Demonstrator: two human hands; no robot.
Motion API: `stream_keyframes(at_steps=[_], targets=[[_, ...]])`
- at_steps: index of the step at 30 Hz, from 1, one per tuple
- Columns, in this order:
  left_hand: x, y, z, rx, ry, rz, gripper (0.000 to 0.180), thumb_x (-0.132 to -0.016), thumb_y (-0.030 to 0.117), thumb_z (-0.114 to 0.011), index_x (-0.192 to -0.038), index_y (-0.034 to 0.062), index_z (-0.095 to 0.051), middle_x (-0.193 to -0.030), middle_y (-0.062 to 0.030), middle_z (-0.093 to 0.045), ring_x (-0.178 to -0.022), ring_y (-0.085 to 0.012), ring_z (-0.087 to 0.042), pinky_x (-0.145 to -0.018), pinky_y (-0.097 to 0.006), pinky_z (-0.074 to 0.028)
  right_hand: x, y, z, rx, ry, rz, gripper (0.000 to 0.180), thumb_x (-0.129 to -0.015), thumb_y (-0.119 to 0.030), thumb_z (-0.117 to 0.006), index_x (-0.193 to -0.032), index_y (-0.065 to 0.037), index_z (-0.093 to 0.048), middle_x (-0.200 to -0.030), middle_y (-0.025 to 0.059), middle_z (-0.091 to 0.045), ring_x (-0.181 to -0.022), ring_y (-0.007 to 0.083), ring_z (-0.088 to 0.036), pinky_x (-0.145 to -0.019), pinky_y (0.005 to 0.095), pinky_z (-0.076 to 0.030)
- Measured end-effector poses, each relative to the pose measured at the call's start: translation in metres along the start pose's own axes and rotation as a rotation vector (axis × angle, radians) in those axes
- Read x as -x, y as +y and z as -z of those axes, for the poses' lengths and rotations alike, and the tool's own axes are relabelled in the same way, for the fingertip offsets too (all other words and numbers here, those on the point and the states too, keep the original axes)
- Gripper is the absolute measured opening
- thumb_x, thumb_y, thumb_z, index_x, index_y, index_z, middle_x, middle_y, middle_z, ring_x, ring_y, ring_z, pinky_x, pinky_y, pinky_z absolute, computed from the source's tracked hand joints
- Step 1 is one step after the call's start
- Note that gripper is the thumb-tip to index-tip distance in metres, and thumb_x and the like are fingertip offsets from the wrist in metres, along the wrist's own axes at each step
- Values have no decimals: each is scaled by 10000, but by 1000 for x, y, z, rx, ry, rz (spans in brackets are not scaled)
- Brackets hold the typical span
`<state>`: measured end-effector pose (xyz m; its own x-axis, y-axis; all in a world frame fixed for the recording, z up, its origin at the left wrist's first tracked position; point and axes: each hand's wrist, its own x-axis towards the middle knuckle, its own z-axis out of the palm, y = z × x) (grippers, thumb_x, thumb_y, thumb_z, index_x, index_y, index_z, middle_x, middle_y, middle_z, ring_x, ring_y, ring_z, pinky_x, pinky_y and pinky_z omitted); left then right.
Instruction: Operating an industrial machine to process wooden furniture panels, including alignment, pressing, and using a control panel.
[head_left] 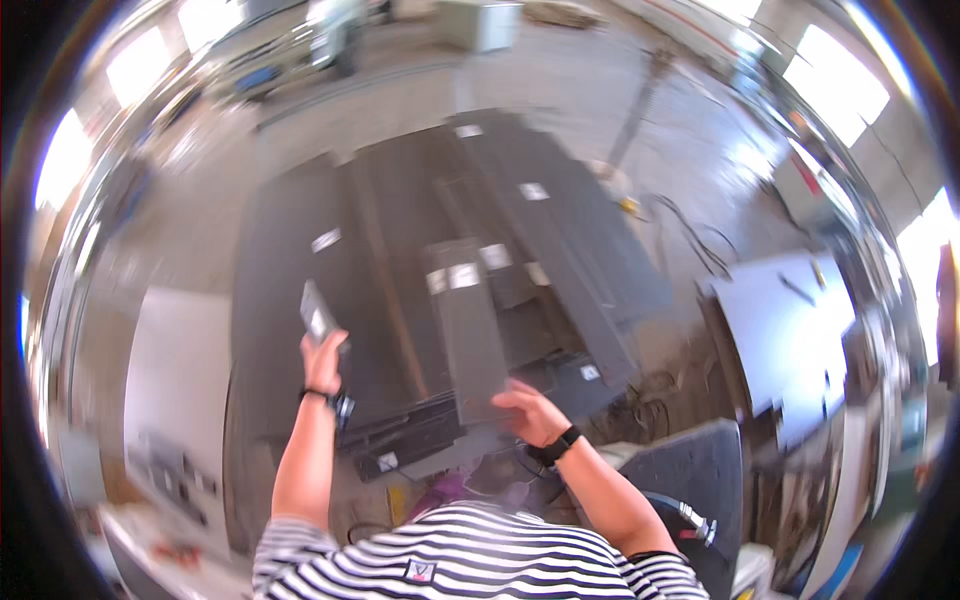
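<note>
My left hand (323, 362) is closed round the lower end of a small narrow grey panel piece (312, 297) with a white label, held up over the dark panels. My right hand (533, 411) is partly blurred, its fingers stretched toward the lower right edge of a long grey strip (468, 335). Whether the fingertips touch that strip cannot be made out. The strip has a white label near its far end and lies on several large dark flat panels (290, 262). Other labelled dark pieces (515, 288) lie to the right of the strip.
A pale panel (175, 370) stands at the left, and a shiny light sheet (785, 330) lies at the right. Near my right elbow are a dark board (690, 465) and a hose with a metal fitting (697, 522). Black cables (700, 240) trail across the floor.
</note>
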<state>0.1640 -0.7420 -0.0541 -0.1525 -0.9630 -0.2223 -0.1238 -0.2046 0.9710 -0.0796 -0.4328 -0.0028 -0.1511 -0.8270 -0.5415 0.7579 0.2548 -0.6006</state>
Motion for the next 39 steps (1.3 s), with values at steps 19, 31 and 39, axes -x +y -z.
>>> stream_keyframes(at_steps=[19, 31, 39], targets=[[304, 100, -228, -122, -1602, -329, 952, -690, 334, -733, -1477, 46, -281, -1338, -119, -425, -1162, -201, -444, -997, -308, -336, 312, 231, -3, -452, 833, 1041, 582, -879, -176, -636, -1390, -51, -390, -1228, 68, -570, -1090, 162, -581, -888, 334, -511], [597, -26, -285, -871, -2113, -817, 556, -618, 319, -765, -1071, 28, -627, -915, -162, -671, -888, -259, -653, -800, -378, -518, 418, 391, 85, -860, 1611, 1070, 334, -860, -206, -682, -1096, 4, -573, -996, 65, -611, -866, 192, -621, -767, 349, -569], [702, -114, -291, -748, -1943, -1552, 756, -669, 428, -781, -1290, 98, -503, -1284, -224, -479, -1203, -394, -461, -973, -490, -410, 430, 500, 79, 183, 1848, 785, 483, -876, -205, -683, -1321, -110, -519, -967, 246, -672, -854, 343, -666, -746, 478, -484]])
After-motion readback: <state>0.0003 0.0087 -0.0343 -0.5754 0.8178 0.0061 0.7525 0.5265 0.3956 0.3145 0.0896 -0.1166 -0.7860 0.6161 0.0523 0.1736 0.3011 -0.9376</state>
